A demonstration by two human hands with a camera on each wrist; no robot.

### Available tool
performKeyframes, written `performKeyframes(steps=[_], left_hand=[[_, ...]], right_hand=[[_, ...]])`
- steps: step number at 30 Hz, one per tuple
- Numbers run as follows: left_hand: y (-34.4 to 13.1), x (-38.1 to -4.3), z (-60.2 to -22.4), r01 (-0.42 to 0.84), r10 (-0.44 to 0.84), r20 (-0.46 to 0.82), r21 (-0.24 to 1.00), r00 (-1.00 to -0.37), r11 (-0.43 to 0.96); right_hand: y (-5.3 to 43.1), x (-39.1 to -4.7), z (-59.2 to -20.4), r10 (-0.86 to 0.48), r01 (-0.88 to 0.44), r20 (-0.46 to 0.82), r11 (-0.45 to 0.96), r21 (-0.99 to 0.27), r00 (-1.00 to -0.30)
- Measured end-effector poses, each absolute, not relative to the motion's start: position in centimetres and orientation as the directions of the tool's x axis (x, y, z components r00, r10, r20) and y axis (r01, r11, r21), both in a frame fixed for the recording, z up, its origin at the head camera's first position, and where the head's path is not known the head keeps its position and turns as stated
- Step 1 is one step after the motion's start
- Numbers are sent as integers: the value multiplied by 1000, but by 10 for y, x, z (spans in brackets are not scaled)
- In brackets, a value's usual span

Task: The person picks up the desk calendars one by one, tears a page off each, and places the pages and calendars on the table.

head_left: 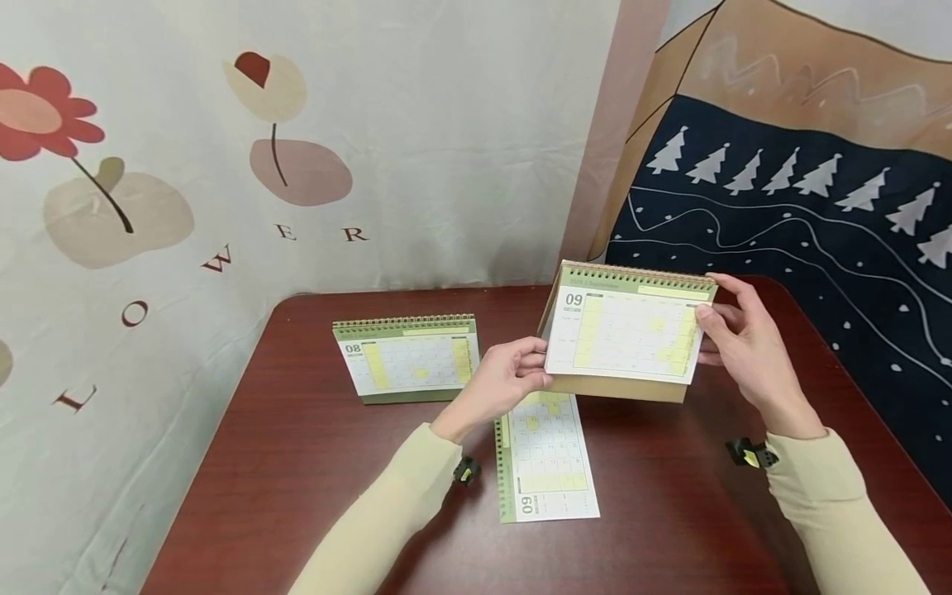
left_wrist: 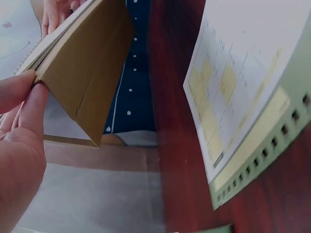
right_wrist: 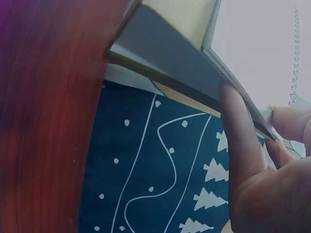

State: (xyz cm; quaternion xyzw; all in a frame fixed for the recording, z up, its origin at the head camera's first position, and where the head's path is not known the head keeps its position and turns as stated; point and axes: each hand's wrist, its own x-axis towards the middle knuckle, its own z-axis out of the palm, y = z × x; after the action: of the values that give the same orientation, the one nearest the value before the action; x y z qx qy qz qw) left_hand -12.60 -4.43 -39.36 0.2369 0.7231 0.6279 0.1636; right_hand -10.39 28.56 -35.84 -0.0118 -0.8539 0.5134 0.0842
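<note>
Both hands hold a desk calendar by its sides, with a 09 page facing me and a brown folding stand behind. My left hand pinches its lower left edge; in the left wrist view the thumb and fingers close on the pages beside the cardboard stand. At the upper right side, my right hand grips with the thumb on the front page and fingers behind. Below lies a 09 calendar sheet, turned sideways, with punched holes along its green edge. The calendar overlaps its far end.
A second desk calendar, showing 08, stands on the dark red table left of the held one. A pale flower-printed curtain hangs behind the table. Dark fabric with white trees hangs along the right side.
</note>
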Motion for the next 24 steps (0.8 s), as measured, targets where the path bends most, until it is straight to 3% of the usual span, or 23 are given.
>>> performKeyframes(steps=[6, 9, 12, 17, 24], left_hand=[[-45, -126, -400, 49, 500, 8, 996, -866, 69], [-45, -124, -400, 37, 480, -4, 996, -877, 76], [-45, -122, -401, 37, 471, 0, 997, -882, 69], [-44, -119, -399, 20, 458, -3, 999, -889, 45], [-42, -115, -396, -1, 450, -11, 1000, -893, 24]], right_hand=[[281, -108, -360, 157, -70, 202, 599, -798, -967], [274, -103, -361, 223, -105, 369, 717, -689, -902], [262, -98, -363, 213, -168, 571, 824, -540, -793], [240, -91, -365, 47, -312, 750, 891, -330, -660], [215, -87, -371, -208, -513, 766, 839, -179, -608]])
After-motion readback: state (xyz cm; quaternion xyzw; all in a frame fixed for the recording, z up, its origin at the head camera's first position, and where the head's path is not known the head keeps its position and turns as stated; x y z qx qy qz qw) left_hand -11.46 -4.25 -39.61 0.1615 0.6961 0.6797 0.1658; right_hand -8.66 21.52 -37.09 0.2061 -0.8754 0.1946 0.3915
